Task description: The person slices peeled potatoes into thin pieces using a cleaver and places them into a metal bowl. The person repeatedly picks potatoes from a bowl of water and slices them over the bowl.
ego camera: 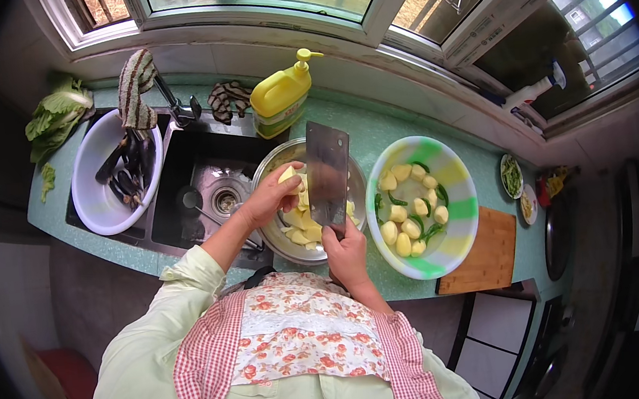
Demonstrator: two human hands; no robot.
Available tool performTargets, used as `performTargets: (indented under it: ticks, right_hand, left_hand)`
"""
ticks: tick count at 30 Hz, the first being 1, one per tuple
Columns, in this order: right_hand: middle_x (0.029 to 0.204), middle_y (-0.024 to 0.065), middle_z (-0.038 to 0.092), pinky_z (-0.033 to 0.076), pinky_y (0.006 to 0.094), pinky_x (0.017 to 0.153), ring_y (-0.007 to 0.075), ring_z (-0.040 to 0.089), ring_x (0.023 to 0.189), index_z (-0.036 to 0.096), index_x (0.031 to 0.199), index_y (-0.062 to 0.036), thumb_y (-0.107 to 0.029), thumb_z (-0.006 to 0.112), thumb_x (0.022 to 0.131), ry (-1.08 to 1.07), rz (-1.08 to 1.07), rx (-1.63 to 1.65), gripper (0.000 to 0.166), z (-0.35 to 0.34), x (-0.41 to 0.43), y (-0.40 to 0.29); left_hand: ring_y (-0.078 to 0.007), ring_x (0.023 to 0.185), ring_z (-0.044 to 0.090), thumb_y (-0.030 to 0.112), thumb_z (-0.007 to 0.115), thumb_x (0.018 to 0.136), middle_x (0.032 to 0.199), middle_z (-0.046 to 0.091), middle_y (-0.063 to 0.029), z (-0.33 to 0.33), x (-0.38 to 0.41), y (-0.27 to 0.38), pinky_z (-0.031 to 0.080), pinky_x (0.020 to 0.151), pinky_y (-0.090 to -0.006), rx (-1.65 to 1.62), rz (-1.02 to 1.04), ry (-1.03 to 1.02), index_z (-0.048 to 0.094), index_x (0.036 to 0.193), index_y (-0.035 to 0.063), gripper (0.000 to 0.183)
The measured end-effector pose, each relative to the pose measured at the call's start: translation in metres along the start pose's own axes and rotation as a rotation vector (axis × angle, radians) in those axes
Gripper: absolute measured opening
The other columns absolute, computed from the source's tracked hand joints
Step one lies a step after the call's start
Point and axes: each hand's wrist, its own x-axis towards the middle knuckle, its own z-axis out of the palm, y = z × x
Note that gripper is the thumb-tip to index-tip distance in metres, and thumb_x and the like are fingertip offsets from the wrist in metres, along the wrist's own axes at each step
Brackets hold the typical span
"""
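My left hand [275,197] grips a peeled piece of potato [290,179] between thumb and fingers, above the left side of a metal bowl [273,244]. In my right hand [347,249] is the handle of a cleaver [328,170]. Its broad dark blade points away from me and hides part of the bowl. Cut potato chunks [302,227] lie in the bowl below both hands. The blade and the held potato are close together; whether they touch I cannot tell.
A plastic basin [455,175] of peeled potatoes and green chillies stands at right, partly over a wooden cutting board [491,246]. Left are a sink [179,184] and a white basin [85,193] of eggplants. A yellow pump bottle [281,96] stands behind the metal bowl.
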Motion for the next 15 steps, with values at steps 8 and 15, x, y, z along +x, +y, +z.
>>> performTargets:
  ticks: [8,15]
  right_hand:
    - [0.075,0.0044,0.066,0.047,0.0269,0.06,0.0077,0.057,0.065,0.062,0.103,0.0031,-0.004,0.061,0.087,0.006,-0.025,-0.058,0.018,-0.002,0.002,0.008]
    - [0.076,0.0085,0.067,0.049,0.029,0.062,0.0118,0.061,0.068,0.062,0.104,0.0026,-0.005,0.06,0.087,-0.004,0.006,-0.044,0.018,-0.002,0.003,0.002]
  left_hand:
    - [-0.0108,0.064,0.06,0.04,0.055,0.1,0.092,0.062,-0.0069,-0.005,0.009,-0.003,0.043,0.049,-0.0195,-0.125,-0.087,-0.005,0.044,0.135,0.0109,0.047]
    - [-0.0117,0.065,0.061,0.022,0.066,0.095,0.093,0.063,-0.004,0.0,0.002,0.005,0.044,0.05,-0.0202,-0.082,-0.057,-0.029,0.044,0.137,0.0105,0.049]
